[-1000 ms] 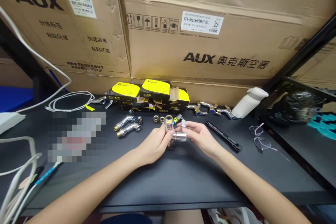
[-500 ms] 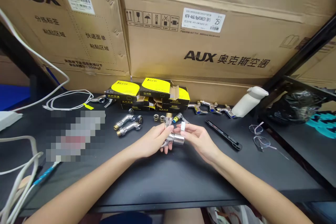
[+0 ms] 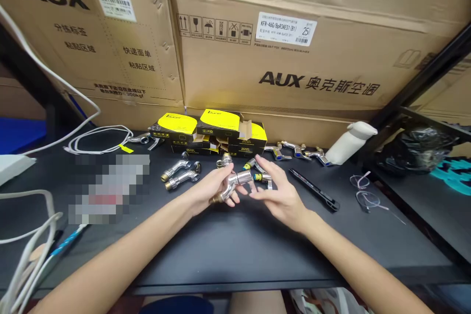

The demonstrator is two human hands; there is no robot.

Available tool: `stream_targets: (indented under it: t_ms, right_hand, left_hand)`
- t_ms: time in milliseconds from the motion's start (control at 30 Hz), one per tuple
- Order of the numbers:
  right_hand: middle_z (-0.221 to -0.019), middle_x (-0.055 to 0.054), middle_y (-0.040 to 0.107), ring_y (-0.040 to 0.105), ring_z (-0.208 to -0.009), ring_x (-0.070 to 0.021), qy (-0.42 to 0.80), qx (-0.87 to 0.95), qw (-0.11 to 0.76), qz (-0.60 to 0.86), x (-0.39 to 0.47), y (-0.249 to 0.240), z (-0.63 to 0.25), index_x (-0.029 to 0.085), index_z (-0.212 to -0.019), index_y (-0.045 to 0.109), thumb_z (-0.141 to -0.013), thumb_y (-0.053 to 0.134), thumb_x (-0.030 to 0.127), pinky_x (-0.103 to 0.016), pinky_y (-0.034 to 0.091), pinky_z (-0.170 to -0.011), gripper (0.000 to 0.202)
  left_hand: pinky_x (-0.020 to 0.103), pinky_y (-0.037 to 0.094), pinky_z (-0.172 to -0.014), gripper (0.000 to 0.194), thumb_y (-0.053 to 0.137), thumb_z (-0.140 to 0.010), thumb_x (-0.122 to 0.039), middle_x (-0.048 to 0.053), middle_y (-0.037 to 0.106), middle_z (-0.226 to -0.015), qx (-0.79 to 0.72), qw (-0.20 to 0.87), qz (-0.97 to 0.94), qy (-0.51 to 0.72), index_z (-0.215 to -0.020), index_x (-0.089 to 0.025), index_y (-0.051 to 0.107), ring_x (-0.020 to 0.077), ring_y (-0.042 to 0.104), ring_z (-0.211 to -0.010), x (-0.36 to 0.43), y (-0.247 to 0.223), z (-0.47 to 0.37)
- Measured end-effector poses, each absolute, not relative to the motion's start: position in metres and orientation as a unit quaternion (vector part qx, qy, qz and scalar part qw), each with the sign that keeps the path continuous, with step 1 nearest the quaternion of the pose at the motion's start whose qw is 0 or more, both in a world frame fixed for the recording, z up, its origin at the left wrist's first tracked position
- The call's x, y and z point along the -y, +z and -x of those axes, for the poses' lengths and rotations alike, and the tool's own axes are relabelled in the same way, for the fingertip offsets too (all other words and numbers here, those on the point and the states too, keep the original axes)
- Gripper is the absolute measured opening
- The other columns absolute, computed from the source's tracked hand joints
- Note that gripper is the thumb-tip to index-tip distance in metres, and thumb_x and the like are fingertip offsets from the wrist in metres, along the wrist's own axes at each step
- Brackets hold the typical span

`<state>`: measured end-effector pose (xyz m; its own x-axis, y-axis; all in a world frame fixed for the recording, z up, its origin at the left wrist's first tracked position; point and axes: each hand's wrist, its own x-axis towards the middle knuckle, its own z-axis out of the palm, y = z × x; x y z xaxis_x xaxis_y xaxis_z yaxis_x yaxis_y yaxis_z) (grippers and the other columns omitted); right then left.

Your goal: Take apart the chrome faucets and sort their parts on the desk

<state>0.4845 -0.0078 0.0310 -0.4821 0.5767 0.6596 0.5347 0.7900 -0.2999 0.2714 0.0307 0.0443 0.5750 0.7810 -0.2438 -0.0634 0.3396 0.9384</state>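
My left hand (image 3: 217, 184) is wrapped round a chrome faucet body (image 3: 232, 186), its round mouth facing right and its brass threaded end down to the left. Beside that mouth, my right hand (image 3: 277, 194) has its fingers spread, fingertips close to the chrome. Showing between its fingers is a faucet handle with a yellow-ringed cartridge (image 3: 262, 176); whether the hand touches it I cannot tell. A similar handle with cartridge (image 3: 251, 163) lies just behind. Past my left hand, brass-ended fittings (image 3: 225, 159) are partly hidden. Two chrome faucet bodies (image 3: 183, 177) lie to the left.
Black-and-yellow boxes (image 3: 219, 123) are stacked at the back. Several lever handles (image 3: 294, 150) lie near a white bottle (image 3: 351, 142). A black box cutter (image 3: 314, 190) and glasses (image 3: 364, 196) are right; a coiled white cable (image 3: 97, 140) lies left. Large cartons (image 3: 224, 68) stand behind.
The faucet body has turned in my left hand, its brass end swinging from up to lower left. My right hand's fingers have spread, and a second yellow-ringed handle now shows beside them.
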Motion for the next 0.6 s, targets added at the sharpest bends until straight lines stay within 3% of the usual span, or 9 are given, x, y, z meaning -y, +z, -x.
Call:
stream_targets:
  t_ms: [167,267,333,433,500,600]
  right_hand:
    - [-0.149,-0.006,0.036,0.040,-0.132,-0.0258,0.111,0.815,0.422,0.382,0.005,0.034,-0.489,0.026,-0.109,0.068,-0.088,0.048,0.013,-0.049,0.036,-0.106,0.032]
    - [-0.140,-0.009,0.047,0.050,-0.123,-0.0238,0.193,0.792,0.425,0.394,0.007,0.034,-0.484,0.024,-0.113,0.065,-0.089,0.050,0.018,-0.043,0.041,-0.103,0.029]
    - [-0.127,-0.010,0.057,0.057,-0.112,-0.0225,0.230,0.746,0.468,0.414,0.009,0.031,-0.480,0.023,-0.108,0.066,-0.089,0.053,0.022,-0.039,0.047,-0.095,0.023]
    - [-0.090,-0.006,0.065,0.063,-0.083,-0.0177,0.289,0.646,0.545,0.450,0.010,0.025,-0.474,0.019,-0.087,0.065,-0.086,0.059,0.029,-0.031,0.053,-0.075,0.012]
    - [-0.075,-0.003,0.063,0.061,-0.067,-0.0146,0.394,0.607,0.526,0.447,0.011,0.021,-0.468,0.018,-0.081,0.062,-0.082,0.065,0.034,-0.029,0.053,-0.064,0.016]
    - [-0.084,-0.005,0.068,0.065,-0.071,-0.0160,0.584,0.566,0.437,0.384,0.014,0.018,-0.459,0.016,-0.094,0.062,-0.076,0.072,0.034,-0.029,0.054,-0.062,0.027]
  left_hand:
    - [0.030,0.054,-0.058,0.036,0.051,-0.085,-0.052,0.006,0.068,-0.073,-0.364,0.740,-0.479,0.302,-0.085,-0.016,0.052,0.0173,0.066,-0.060,-0.030,0.048,-0.273]
    - [0.026,0.051,-0.061,0.034,0.056,-0.083,-0.049,0.004,0.066,-0.073,-0.378,0.726,-0.474,0.325,-0.085,-0.016,0.053,0.0155,0.065,-0.065,-0.030,0.045,-0.274]
    - [0.020,0.045,-0.053,0.034,0.060,-0.081,-0.049,0.001,0.061,-0.066,-0.392,0.698,-0.487,0.350,-0.084,-0.015,0.057,0.0110,0.059,-0.058,-0.031,0.042,-0.274]
    - [0.018,0.037,-0.047,0.035,0.063,-0.079,-0.048,-0.003,0.053,-0.061,-0.380,0.672,-0.493,0.401,-0.087,-0.014,0.063,0.0064,0.048,-0.049,-0.030,0.038,-0.276]
    - [0.020,0.043,-0.055,0.032,0.065,-0.079,-0.044,-0.001,0.057,-0.067,-0.348,0.677,-0.473,0.443,-0.089,-0.014,0.064,0.0073,0.052,-0.056,-0.027,0.036,-0.279]
    - [0.026,0.050,-0.073,0.024,0.071,-0.075,-0.034,0.002,0.063,-0.080,-0.306,0.681,-0.445,0.494,-0.084,-0.013,0.062,0.0122,0.060,-0.074,-0.020,0.034,-0.284]
